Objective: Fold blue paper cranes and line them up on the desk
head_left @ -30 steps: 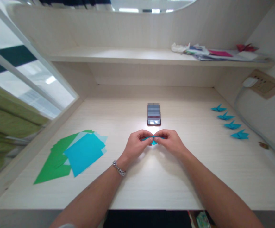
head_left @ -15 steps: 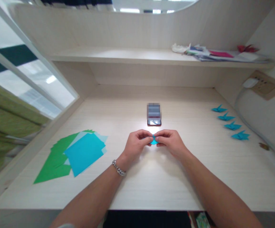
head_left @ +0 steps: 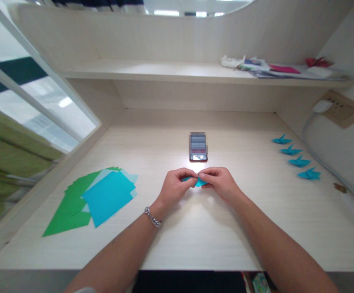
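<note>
Between my two hands, just above the desk, is a small folded piece of blue paper [head_left: 200,183]. My left hand [head_left: 178,181] pinches its left side between thumb and fingers. On the other side, my right hand [head_left: 218,180] is closed on it with thumb and fingertips. Fingers cover most of the paper, so its exact folded shape is hidden. A phone [head_left: 198,147] lies just beyond my hands. To the left, blue paper sheets [head_left: 109,197] lie over green paper sheets [head_left: 69,207]. Several folded blue paper cranes [head_left: 299,162] stand in a row at the right.
A white cable [head_left: 320,158] runs along the right wall from a plug in the wall socket [head_left: 341,109]. Papers [head_left: 283,70] and other items lie on the shelf [head_left: 152,70] above the desk. A green curtain [head_left: 8,162] hangs at the left.
My fingers have shifted slightly on the blue paper, and a bit of it now shows behind my left thumb. The sheets, phone and cranes stay where they were.
</note>
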Available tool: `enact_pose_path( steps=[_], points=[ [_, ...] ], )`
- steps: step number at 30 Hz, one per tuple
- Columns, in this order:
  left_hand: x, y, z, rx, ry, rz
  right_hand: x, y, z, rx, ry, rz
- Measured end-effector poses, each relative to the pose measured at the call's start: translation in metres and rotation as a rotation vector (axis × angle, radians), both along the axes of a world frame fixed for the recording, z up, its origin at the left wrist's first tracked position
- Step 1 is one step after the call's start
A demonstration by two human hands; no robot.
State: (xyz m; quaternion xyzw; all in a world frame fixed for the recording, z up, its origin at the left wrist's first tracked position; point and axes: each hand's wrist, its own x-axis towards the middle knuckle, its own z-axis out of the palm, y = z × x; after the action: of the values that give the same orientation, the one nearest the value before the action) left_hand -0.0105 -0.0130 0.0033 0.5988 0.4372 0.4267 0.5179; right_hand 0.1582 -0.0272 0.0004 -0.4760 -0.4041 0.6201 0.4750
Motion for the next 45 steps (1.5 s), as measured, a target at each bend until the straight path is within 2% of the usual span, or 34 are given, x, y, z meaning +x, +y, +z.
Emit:
enact_pose_path(
  steps=[10, 20, 28, 45],
  points=[
    [0.0, 0.0003, 0.0002, -0.07, -0.028, -0.029, 0.0023, 0.0014, 0.0003, 0.097, -0.191, 0.022],
    [-0.0001, 0.0019, -0.0077, -0.208, -0.224, -0.077, 0.0021, 0.0008, 0.0027, 0.126, -0.251, 0.011],
    [0.001, 0.0024, -0.0056, -0.141, -0.147, -0.044, -0.0013, 0.0007, -0.0006, 0.147, -0.206, -0.007],
    [0.002, 0.0009, -0.0024, -0.07, -0.184, -0.012, -0.0029, 0.0005, 0.002, 0.096, -0.087, -0.047]
  ],
)
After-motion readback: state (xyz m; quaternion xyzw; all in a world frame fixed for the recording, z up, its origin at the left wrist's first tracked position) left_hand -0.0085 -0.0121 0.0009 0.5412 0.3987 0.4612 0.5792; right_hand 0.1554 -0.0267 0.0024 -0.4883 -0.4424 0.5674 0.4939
